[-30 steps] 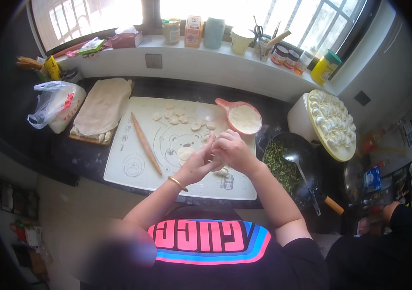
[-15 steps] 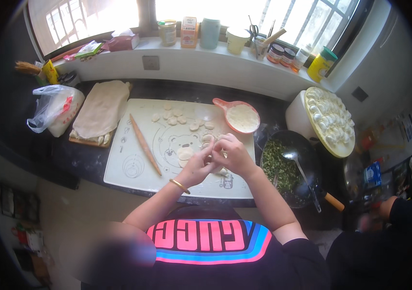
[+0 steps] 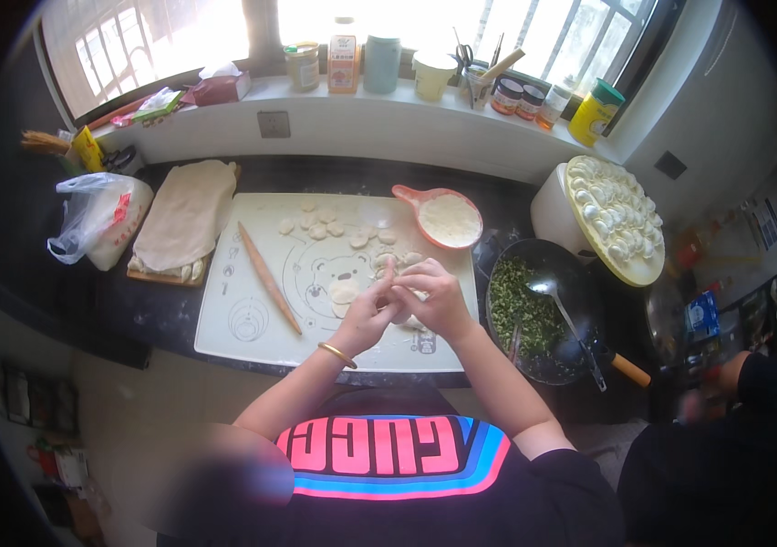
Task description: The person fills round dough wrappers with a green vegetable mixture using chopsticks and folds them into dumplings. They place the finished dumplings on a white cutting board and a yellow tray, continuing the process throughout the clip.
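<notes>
Head view: the person's left hand (image 3: 367,314) and right hand (image 3: 436,296) meet fingertip to fingertip over a pale rectangular mat (image 3: 215,337) printed with a bear face. Their fingers are bent inward in what looks like a pinch; whatever sits between them is hidden, so I cannot tell if a piece is gripped. The step in hand seems to be closing or shaping a small dough piece.

Just beyond the fingers lie pale dough pieces (image 3: 387,263), partly covered by the hands; flat round wrappers (image 3: 344,294) lie just left of them, and small off-white dough discs (image 3: 311,223) are scattered toward the mat's far edge. A tapered brown wooden rolling pin (image 3: 270,278) rests slantwise on the left.

Farther right stands a black wok (image 3: 548,372) of chopped green filling (image 3: 516,301), with a metal ladle (image 3: 574,335) in it. Behind it, a round yellow tray (image 3: 626,276) is crowded with white dumplings (image 3: 615,214).

As I judge it, the next move calls for light, even fingertip pressure, both hands staying close.
</notes>
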Action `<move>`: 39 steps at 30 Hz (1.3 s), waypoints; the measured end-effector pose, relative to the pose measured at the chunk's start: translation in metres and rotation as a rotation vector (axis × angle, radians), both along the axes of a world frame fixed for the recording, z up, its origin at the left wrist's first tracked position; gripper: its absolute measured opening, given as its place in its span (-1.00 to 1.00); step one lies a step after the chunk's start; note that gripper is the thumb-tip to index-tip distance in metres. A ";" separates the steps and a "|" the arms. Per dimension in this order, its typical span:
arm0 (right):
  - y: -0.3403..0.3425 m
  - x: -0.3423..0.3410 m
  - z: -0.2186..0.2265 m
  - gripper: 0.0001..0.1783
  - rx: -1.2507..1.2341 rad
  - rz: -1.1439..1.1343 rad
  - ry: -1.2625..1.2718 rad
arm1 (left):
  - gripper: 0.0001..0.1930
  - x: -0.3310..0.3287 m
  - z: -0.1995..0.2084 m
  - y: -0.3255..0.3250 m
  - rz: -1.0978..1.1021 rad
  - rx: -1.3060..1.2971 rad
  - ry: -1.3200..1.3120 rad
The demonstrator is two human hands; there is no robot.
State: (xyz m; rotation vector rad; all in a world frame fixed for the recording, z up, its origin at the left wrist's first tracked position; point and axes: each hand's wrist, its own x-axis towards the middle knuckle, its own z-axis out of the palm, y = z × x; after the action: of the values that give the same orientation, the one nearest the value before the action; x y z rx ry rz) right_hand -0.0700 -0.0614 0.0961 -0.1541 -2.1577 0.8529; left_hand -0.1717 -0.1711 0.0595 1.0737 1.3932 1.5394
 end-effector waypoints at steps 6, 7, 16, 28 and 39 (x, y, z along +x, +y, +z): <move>0.000 0.005 -0.002 -0.96 -0.011 -0.036 -0.074 | -0.33 -0.002 -0.009 0.000 -0.075 -0.010 0.115; -0.002 0.002 -0.004 -0.95 0.065 -0.049 -0.048 | -0.33 0.000 -0.011 0.001 -0.063 0.005 0.073; 0.001 0.005 -0.010 -0.89 0.052 -0.080 -0.121 | -0.32 -0.001 -0.018 0.002 -0.015 0.023 0.067; 0.000 0.009 -0.015 -0.91 -0.027 -0.106 -0.161 | -0.38 0.000 -0.025 0.004 -0.057 0.102 -0.068; 0.002 0.013 -0.012 -0.93 -0.062 -0.091 -0.148 | -0.42 0.001 -0.026 0.007 0.031 0.213 0.152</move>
State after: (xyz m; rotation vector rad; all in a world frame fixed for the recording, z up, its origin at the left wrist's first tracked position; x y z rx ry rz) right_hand -0.0572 -0.0590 0.0842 -0.3540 -2.2434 0.8808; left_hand -0.1704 -0.1643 0.0333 1.3273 1.3736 1.6871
